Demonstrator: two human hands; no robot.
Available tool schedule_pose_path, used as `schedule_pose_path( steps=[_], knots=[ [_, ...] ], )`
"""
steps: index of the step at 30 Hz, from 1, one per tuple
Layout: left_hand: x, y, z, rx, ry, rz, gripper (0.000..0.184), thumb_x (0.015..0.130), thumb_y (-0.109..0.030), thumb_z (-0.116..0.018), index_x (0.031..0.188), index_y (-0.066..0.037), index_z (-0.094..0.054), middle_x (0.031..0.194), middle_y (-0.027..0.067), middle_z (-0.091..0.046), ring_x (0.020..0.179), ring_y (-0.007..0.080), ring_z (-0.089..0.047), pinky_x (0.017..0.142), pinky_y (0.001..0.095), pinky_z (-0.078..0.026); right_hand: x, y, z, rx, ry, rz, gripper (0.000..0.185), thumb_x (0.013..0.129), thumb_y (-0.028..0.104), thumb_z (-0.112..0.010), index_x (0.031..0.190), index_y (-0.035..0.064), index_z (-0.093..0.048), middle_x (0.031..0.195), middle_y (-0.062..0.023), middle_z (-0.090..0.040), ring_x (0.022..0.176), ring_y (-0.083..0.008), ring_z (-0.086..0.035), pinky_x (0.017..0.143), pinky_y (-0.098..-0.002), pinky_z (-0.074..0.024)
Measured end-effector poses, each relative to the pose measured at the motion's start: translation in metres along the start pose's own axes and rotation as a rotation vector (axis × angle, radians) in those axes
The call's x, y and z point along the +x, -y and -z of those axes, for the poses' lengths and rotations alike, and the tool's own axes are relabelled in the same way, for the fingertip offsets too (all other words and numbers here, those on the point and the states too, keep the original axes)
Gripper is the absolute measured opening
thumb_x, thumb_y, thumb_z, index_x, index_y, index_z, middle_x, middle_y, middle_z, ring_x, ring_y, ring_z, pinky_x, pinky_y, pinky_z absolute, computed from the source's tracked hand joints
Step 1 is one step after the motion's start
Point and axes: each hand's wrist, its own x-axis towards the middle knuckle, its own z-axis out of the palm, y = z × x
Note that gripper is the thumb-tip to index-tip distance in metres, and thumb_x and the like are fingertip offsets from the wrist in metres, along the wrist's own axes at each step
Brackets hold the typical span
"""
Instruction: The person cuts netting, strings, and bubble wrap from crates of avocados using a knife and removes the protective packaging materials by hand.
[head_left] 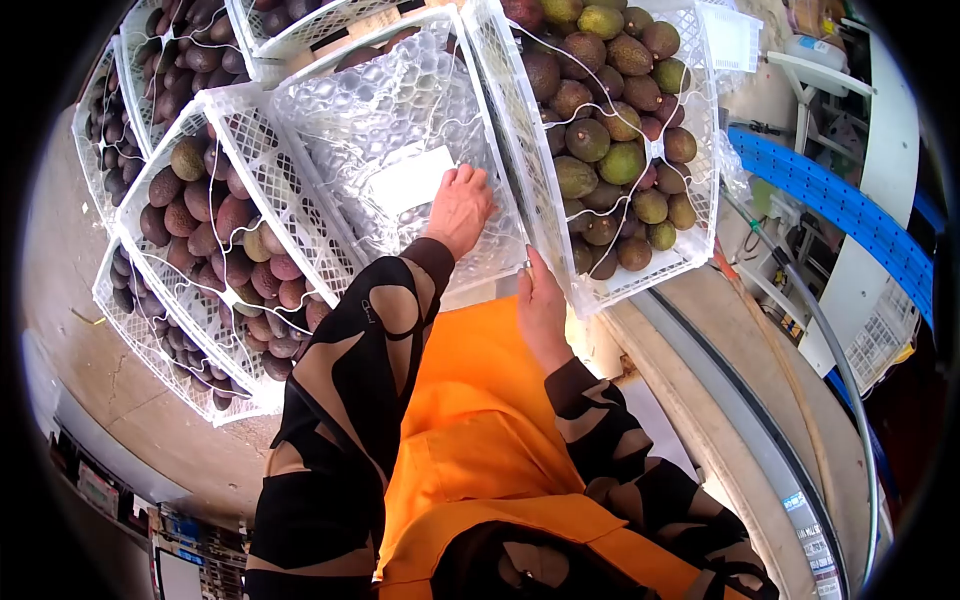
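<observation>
1. The left hand (pixel 462 212) touched a white rectangular paper (pixel 405 183), apparently flattening it on clear bubble wrap (pixel 352 120) inside a white plastic lattice crate (pixel 480 291).
2. The right hand (pixel 543 312) met the crate's near corner, probably steadying it.
3. Whether either grip was clamped couldn't be told.

The bare left hand (pixel 463 208) reaches forward and leans rightward, back up, its fingers bunched and bent at the knuckles. Its arm, in a long black-and-tan patterned sleeve (pixel 375 335) with a dark cuff (pixel 430 262), stretches out ahead. The bare right hand (pixel 542 308) sits lower and nearer the torso, fingers pointing forward, its similarly sleeved forearm (pixel 610 435) angled inward.
</observation>
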Motion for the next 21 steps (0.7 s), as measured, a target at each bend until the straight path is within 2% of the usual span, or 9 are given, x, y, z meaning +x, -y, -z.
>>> schedule_pose_path(
  steps=[1,5,8,9,12,16,19,21],
  knots=[
    [-0.001,0.003,0.008,0.013,0.034,-0.037,0.016,0.085,-0.022,-0.060,0.081,-0.009,-0.069,0.092,0.0041,-0.054,0.100,0.0224,-0.048,0.088,0.0357,-0.037,0.003,0.002,0.000,0.031,0.027,-0.037,0.039,0.095,0.017,-0.052,0.131,0.0023,-0.050,0.115,-0.0251,-0.062,0.106,-0.0398,-0.059,0.089,-0.0416,-0.0473],
    [0.014,0.003,0.011,0.460,0.175,-0.311,0.016,0.085,-0.017,-0.054,0.081,-0.013,-0.069,0.089,0.0044,-0.053,0.095,0.0211,-0.052,0.086,0.0340,-0.036,0.019,-0.001,-0.003,0.038,0.035,-0.039,0.039,0.094,0.017,-0.052,0.130,0.0035,-0.052,0.107,-0.0253,-0.064,0.099,-0.0408,-0.061,0.084,-0.0421,-0.0483],
    [0.012,-0.002,0.009,0.560,0.245,-0.361,0.019,0.083,-0.018,-0.055,0.088,-0.014,-0.072,0.088,0.0019,-0.053,0.094,0.0195,-0.052,0.089,0.0346,-0.034,0.026,0.000,0.003,0.064,0.066,-0.064,0.038,0.093,0.018,-0.053,0.129,0.0047,-0.054,0.101,-0.0255,-0.065,0.095,-0.0411,-0.062,0.081,-0.0425,-0.0489],
    [0.013,0.001,0.010,0.532,0.240,-0.366,0.017,0.082,-0.017,-0.054,0.088,-0.014,-0.070,0.089,0.0028,-0.052,0.093,0.0198,-0.053,0.089,0.0339,-0.035,0.028,-0.001,0.003,0.064,0.074,-0.065,0.038,0.093,0.018,-0.053,0.129,0.0050,-0.054,0.099,-0.0256,-0.065,0.093,-0.0411,-0.062,0.080,-0.0426,-0.0490],
    [0.008,0.008,0.015,0.194,0.094,-0.310,0.009,0.083,-0.015,-0.056,0.081,-0.012,-0.065,0.088,0.0057,-0.048,0.089,0.0216,-0.053,0.086,0.0347,-0.036,0.031,-0.002,0.004,0.006,0.116,-0.095,0.037,0.093,0.018,-0.053,0.128,0.0056,-0.055,0.097,-0.0254,-0.065,0.092,-0.0413,-0.062,0.079,-0.0431,-0.0491],
    [-0.014,0.009,0.028,0.151,0.043,-0.399,0.006,0.081,-0.013,-0.057,0.082,-0.011,-0.063,0.089,0.0057,-0.049,0.094,0.0211,-0.052,0.094,0.0335,-0.036,0.027,-0.005,0.001,-0.063,0.040,-0.025,0.037,0.094,0.018,-0.052,0.129,0.0054,-0.054,0.097,-0.0247,-0.065,0.090,-0.0416,-0.062,0.078,-0.0431,-0.0493],
    [-0.024,0.019,0.043,0.144,0.064,-0.482,0.007,0.081,-0.015,-0.056,0.084,-0.012,-0.062,0.093,0.0049,-0.051,0.096,0.0202,-0.051,0.095,0.0331,-0.037,-0.002,-0.008,0.006,-0.043,0.029,-0.053,0.038,0.095,0.019,-0.051,0.129,0.0046,-0.052,0.098,-0.0240,-0.065,0.091,-0.0416,-0.062,0.079,-0.0434,-0.0493],
    [-0.020,0.018,0.040,0.314,0.132,-0.581,0.010,0.083,-0.016,-0.057,0.090,-0.012,-0.062,0.091,0.0044,-0.053,0.096,0.0203,-0.052,0.094,0.0342,-0.037,-0.030,-0.018,0.016,-0.021,0.014,-0.128,0.037,0.095,0.018,-0.050,0.129,0.0034,-0.052,0.105,-0.0231,-0.064,0.097,-0.0398,-0.061,0.082,-0.0433,-0.0493]
  ],
)
